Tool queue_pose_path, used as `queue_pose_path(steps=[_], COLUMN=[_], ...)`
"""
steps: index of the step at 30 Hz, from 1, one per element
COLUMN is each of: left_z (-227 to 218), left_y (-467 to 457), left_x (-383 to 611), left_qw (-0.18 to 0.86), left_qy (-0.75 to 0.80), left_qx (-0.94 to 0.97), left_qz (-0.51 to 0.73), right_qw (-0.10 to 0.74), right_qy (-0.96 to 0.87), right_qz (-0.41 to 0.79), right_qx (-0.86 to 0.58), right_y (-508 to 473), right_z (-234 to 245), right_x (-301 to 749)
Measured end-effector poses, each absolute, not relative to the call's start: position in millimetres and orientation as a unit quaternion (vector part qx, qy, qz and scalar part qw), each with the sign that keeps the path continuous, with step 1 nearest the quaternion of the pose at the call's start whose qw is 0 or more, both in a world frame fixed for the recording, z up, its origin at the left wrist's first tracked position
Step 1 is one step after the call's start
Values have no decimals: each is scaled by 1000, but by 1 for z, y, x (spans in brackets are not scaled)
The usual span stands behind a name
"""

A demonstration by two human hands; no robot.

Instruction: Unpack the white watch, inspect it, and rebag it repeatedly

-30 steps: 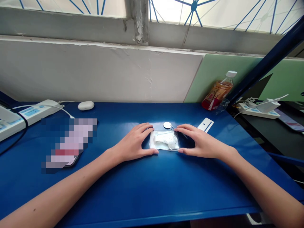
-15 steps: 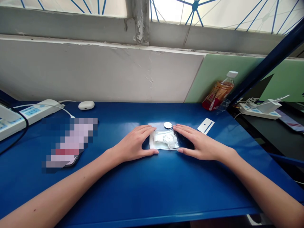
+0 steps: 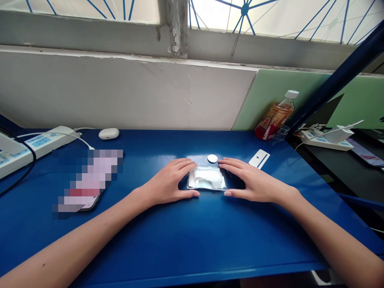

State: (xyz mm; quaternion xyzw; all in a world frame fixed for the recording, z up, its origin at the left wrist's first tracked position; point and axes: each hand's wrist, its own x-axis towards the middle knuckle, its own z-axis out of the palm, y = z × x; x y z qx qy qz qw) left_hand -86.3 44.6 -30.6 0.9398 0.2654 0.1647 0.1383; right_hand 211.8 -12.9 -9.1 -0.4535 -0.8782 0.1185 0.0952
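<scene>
A clear plastic pouch (image 3: 207,178) with something white inside lies flat on the blue table between my hands; glare hides what the white item is. At its left edge is my left hand (image 3: 174,180), thumb and fingers stretched apart around the near and far corners. My right hand (image 3: 249,180) mirrors it on the other side, the thumb by the near right corner. Its fingertips lie beside a small round white tag (image 3: 213,159) with a loop, just behind the pouch. Neither hand grips the pouch; whether the fingertips touch its edges I cannot tell.
A white card (image 3: 259,159) lies beyond my right hand, and a tilted drink bottle (image 3: 276,116) leans at the back. Leftward are a partly pixelated phone (image 3: 96,176) on a cable, a white earbud case (image 3: 109,133) and a power strip (image 3: 45,140). A blue post (image 3: 333,80) slants at right.
The pouch has settled lower and its near left corner sits slightly further left. The round coiled shape seen inside it before is now lost in glare. Both hands have barely moved.
</scene>
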Motion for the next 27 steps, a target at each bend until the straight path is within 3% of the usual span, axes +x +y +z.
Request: queue_pose_path(steps=[9,19,27], left_z=[-31,-28,-33], left_y=[44,42,40], left_x=[-86,-88,-91], left_qw=[131,148,146], left_qy=[258,249,291], left_qx=[941,938,920], left_qz=[177,192,216], right_qw=[123,258,367], right_qy=[-888,-903,-790], right_qz=[96,37,136], right_qx=[-432,-342,-471], right_y=[-13,-14,-16], right_z=[-14,-12,-17], right_x=[214,205,202])
